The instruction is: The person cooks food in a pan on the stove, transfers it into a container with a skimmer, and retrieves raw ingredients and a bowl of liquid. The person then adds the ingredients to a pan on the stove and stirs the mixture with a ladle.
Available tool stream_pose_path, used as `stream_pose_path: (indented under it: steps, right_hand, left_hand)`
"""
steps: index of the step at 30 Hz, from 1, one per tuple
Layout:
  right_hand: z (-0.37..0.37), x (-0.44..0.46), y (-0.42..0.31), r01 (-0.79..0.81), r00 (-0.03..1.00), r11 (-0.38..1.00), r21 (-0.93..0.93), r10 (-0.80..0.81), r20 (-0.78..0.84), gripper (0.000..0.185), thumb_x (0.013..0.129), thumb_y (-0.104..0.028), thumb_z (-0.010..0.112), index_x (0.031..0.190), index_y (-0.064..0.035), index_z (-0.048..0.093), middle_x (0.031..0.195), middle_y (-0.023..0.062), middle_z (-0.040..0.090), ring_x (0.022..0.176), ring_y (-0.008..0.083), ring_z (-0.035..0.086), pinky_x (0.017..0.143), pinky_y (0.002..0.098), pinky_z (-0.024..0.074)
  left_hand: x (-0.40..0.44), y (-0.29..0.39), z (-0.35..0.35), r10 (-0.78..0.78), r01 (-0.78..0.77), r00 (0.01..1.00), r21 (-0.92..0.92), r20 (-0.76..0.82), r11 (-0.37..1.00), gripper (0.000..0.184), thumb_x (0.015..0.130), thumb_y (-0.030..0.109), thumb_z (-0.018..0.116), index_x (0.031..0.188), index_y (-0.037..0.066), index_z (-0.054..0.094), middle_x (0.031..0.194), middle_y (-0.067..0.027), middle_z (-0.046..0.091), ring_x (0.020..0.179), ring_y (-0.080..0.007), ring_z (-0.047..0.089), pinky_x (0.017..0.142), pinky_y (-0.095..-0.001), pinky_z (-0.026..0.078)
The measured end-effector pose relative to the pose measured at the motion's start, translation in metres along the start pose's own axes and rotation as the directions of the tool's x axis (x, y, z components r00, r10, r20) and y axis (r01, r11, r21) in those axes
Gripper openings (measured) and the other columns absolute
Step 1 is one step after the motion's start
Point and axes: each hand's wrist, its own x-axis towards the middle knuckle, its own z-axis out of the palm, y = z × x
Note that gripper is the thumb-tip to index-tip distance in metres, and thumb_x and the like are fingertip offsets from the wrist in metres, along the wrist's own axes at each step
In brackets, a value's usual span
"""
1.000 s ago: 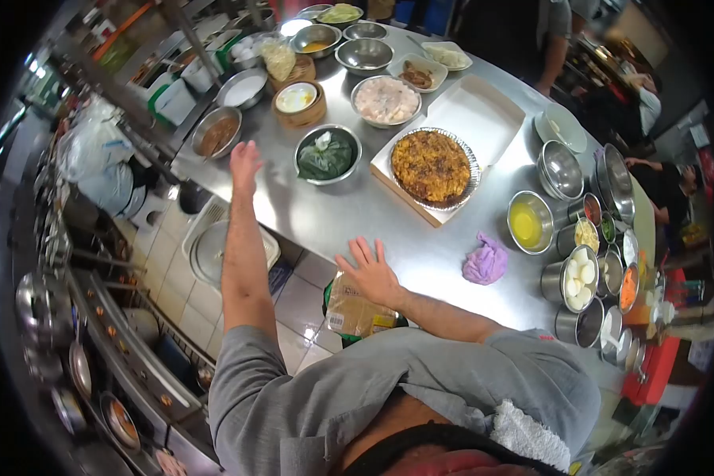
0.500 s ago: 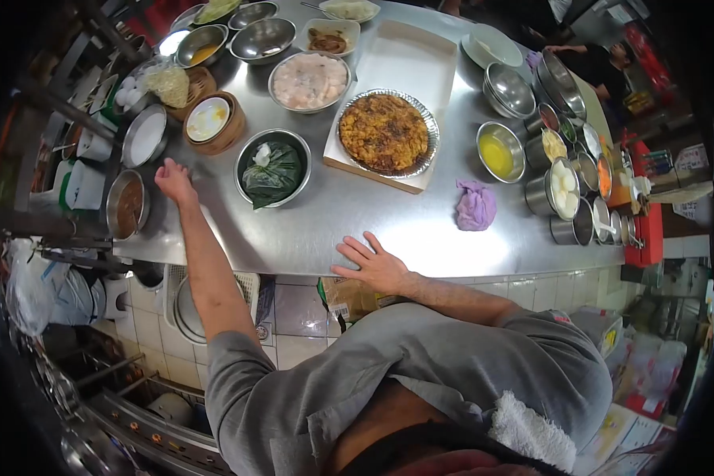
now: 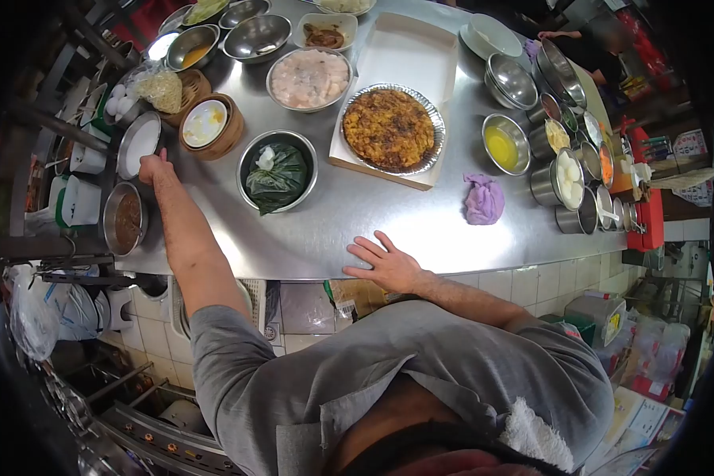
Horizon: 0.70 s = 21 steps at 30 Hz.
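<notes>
Over at the left end of the steel table, my left hand (image 3: 155, 167) has its fingers closed at the near rim of a metal bowl (image 3: 140, 145) with smooth white contents. A second metal bowl (image 3: 124, 219) with brown sauce and a utensil sits just below that hand. My right hand (image 3: 389, 265) rests flat on the front edge of the table, fingers spread, holding nothing. Ahead of it lies a browned, crusted dish in a foil pan (image 3: 393, 128), set in an open cardboard box (image 3: 404, 51). Between my hands stands a metal bowl with a dark green leaf bundle (image 3: 274, 176).
A crumpled purple cloth (image 3: 484, 199) lies right of centre, near a bowl of yellow liquid (image 3: 505, 144). Several metal containers (image 3: 570, 178) crowd the right side. A bowl of pale pink meat (image 3: 309, 78) and a bamboo steamer (image 3: 228, 136) stand farther back. A co-worker (image 3: 591, 51) is beyond.
My left hand has moved left and slightly forward, from open above the table to the rim of the white-filled bowl. My right hand stays flat on the table edge. The view has shifted slightly.
</notes>
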Motion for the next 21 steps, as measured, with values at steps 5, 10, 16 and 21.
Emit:
stream_pose_path:
  steps: [5, 10, 16, 21]
  right_hand:
    - [0.005, 0.001, -0.001, -0.014, 0.999, 1.0, 0.009, 0.015, -0.05, 0.058, 0.072, -0.017, 0.057, 0.126, -0.028, 0.039, 0.133, 0.0101, 0.033, 0.126, 0.0268, 0.029, 0.101, 0.0517, 0.0239]
    - [0.0, 0.002, -0.003, -0.024, 0.999, 0.998, 0.061, 0.025, -0.02, 0.054, 0.076, -0.015, 0.051, 0.127, -0.0277, 0.038, 0.137, 0.0088, 0.03, 0.129, 0.0262, 0.025, 0.103, 0.0519, 0.0215]
    - [0.0, 0.003, -0.004, -0.02, 0.999, 0.998, 0.054, 0.022, -0.049, 0.057, 0.073, -0.012, 0.054, 0.126, -0.0264, 0.039, 0.135, 0.0101, 0.032, 0.128, 0.0281, 0.026, 0.102, 0.0529, 0.022]
    - [-0.001, 0.003, -0.004, -0.007, 0.999, 0.996, 0.086, 0.01, -0.042, 0.059, 0.072, -0.01, 0.055, 0.127, -0.0247, 0.038, 0.136, 0.0114, 0.03, 0.128, 0.0286, 0.025, 0.101, 0.0541, 0.0216]
  left_hand:
    - [-0.002, 0.01, -0.001, -0.011, 0.009, 0.996, -0.016, -0.093, 1.0, 0.038, 0.082, 0.009, 0.052, 0.098, -0.024, 0.042, 0.119, -0.0295, 0.036, 0.08, -0.0339, 0.06, 0.056, -0.0385, 0.061]
    - [-0.002, 0.02, 0.001, 0.002, -0.011, 0.994, -0.072, -0.111, 0.997, 0.037, 0.081, 0.008, 0.052, 0.096, -0.024, 0.04, 0.117, -0.0307, 0.037, 0.081, -0.0336, 0.06, 0.057, -0.0395, 0.061]
    - [-0.025, 0.057, 0.011, 0.064, -0.065, 0.997, -0.028, -0.039, 0.998, 0.034, 0.08, 0.003, 0.049, 0.098, -0.024, 0.041, 0.107, -0.0292, 0.048, 0.075, -0.0354, 0.061, 0.055, -0.0396, 0.06]
    - [-0.036, 0.07, -0.001, 0.071, -0.076, 0.995, -0.068, -0.072, 0.995, 0.034, 0.081, 0.003, 0.047, 0.101, -0.023, 0.042, 0.111, -0.0288, 0.046, 0.078, -0.0363, 0.061, 0.056, -0.0396, 0.06]
